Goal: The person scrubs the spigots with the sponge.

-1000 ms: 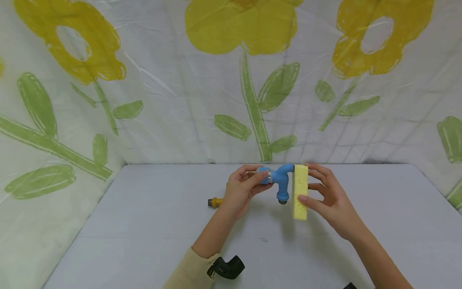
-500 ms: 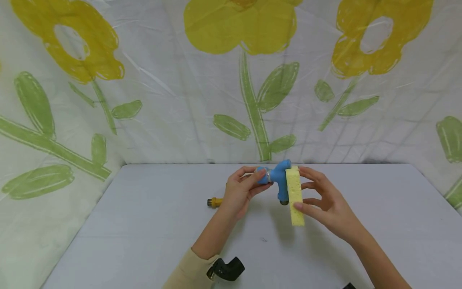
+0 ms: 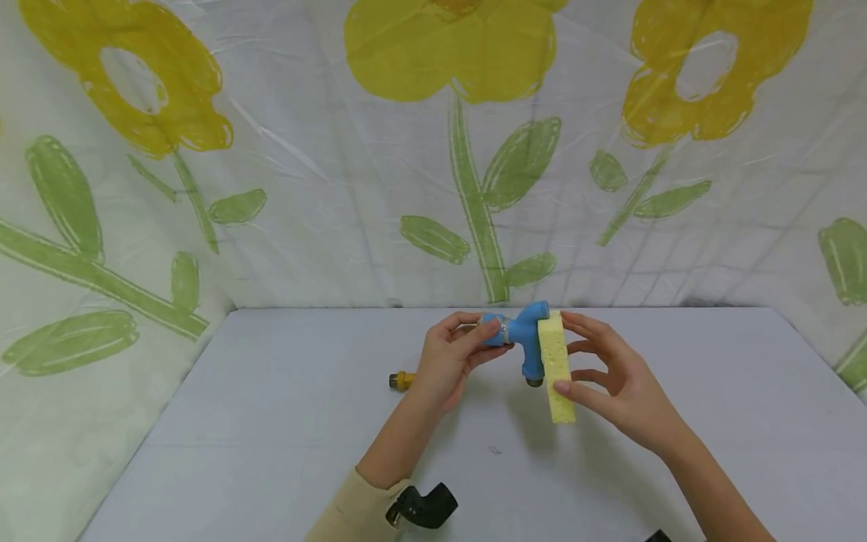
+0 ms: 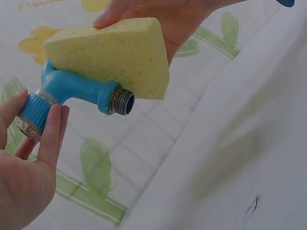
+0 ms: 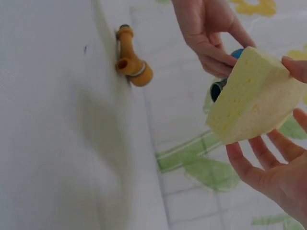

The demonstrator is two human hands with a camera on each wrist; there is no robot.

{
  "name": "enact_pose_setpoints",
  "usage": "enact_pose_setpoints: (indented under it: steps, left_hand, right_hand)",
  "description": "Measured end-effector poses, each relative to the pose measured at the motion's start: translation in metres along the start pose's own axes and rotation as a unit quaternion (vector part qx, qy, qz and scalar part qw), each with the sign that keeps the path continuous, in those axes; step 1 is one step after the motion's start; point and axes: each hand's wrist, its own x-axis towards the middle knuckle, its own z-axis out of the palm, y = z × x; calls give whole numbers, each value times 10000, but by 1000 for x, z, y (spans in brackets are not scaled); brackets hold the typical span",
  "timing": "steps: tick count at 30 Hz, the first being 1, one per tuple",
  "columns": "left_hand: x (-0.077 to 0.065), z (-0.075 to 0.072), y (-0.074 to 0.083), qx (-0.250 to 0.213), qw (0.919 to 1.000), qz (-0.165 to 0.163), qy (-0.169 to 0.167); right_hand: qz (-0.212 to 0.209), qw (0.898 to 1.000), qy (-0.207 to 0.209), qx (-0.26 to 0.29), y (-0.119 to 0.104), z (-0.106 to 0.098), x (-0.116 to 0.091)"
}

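A blue plastic tap with a threaded metal end is held above the table. My left hand pinches its ribbed knob between thumb and fingers. From the other side, my right hand grips a yellow block sponge by its edges, thumb on the near side and fingers spread behind. The sponge's broad face lies against the tap's body in the left wrist view. In the right wrist view the sponge hides most of the tap.
An orange tap lies on the white table, partly behind my left wrist in the head view. A sheet printed with yellow flowers hangs behind the table. A black wrist camera mount sits by the left sleeve.
The sponge has moved left and tilted slightly, from the spout's tip onto the tap's side. The tap has turned a little in my left hand; both grips hold.
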Motion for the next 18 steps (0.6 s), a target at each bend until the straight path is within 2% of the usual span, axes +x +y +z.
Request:
enact_pose_setpoints:
  steps: [8, 18]
  left_hand:
    - [1, -3, 2, 340, 9993, 40, -123]
    - [0, -5, 7, 463, 9983, 195, -306]
  right_hand:
    - [43, 9998, 55, -211, -1, -2, 0]
    - [35, 9992, 38, -399, -1, -6, -1]
